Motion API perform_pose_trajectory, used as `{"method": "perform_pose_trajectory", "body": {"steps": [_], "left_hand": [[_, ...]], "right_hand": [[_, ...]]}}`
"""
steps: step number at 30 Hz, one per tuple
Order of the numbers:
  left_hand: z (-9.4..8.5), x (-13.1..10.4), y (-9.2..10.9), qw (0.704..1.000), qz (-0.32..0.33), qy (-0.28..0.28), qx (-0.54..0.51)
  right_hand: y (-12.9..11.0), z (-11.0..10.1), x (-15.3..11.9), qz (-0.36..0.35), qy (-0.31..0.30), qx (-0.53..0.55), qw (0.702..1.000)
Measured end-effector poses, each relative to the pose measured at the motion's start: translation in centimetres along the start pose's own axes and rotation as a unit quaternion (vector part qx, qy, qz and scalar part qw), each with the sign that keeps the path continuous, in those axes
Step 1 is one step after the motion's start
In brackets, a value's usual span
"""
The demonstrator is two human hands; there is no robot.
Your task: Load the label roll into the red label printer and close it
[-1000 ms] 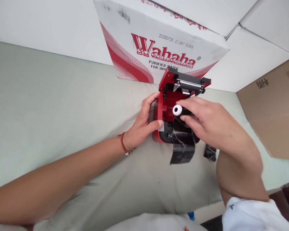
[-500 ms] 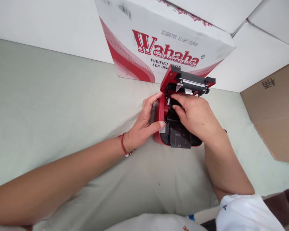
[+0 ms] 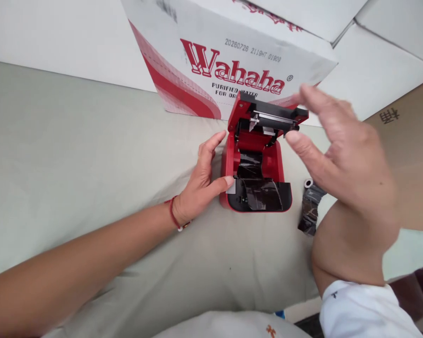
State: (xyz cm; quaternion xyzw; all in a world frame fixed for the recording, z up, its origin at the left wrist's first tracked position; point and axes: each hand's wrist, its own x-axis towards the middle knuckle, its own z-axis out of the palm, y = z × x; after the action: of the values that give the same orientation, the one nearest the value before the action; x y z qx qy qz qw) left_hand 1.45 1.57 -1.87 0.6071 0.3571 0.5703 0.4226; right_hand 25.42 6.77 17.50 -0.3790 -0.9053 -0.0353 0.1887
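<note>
A red and black label printer [image 3: 226, 183] stands on the pale green cloth with its lid [image 3: 268, 108] raised. Inside it lies a dark, shiny roll [image 3: 251, 164], and a strip of this film [image 3: 262, 195] runs out over the black front edge. My left hand [image 3: 200, 188] steadies the printer's left side, thumb on the front corner and fingers along the wall. My right hand [image 3: 348, 150], slightly blurred, is at the lid's right corner with thumb and fingers apart; whether it touches the lid I cannot tell.
Right of the printer lies a small dark roll with a loose tail [image 3: 309, 206], partly behind my right wrist. A white and red Wahaha carton [image 3: 197, 94] stands behind the printer. A brown cardboard box [image 3: 409, 169] is at the right.
My right hand has come out of the printer's inside and moved right and up to the lid's corner. The printer's interior and the loose roll now show. My left hand keeps its hold.
</note>
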Motion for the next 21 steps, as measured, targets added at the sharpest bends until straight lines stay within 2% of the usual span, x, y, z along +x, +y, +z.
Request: {"method": "perform_pose_trajectory", "body": {"steps": [3, 7, 12, 15, 21], "left_hand": [[-0.2, -0.1, 0.2, 0.999, 0.014, 0.009, 0.048], [-0.2, 0.0, 0.4, 0.995, 0.056, 0.009, 0.087], [0.2, -0.1, 0.4, 0.989, 0.103, 0.017, 0.101], [0.3, -0.1, 0.5, 0.985, 0.129, 0.011, 0.119], [0.3, 0.0, 0.6, 0.990, 0.121, 0.004, 0.077]], "right_hand": [[0.4, -0.2, -0.1, -0.015, -0.039, 0.023, 0.999], [-0.5, -1.7, -0.7, -0.035, -0.054, 0.049, 0.997], [-1.3, -2.3, -0.7, 0.015, -0.180, 0.090, 0.979], [-1.4, -2.3, -0.6, 0.005, -0.235, 0.120, 0.964], [-1.3, -2.7, -0.8, 0.023, -0.149, 0.059, 0.987]]}}
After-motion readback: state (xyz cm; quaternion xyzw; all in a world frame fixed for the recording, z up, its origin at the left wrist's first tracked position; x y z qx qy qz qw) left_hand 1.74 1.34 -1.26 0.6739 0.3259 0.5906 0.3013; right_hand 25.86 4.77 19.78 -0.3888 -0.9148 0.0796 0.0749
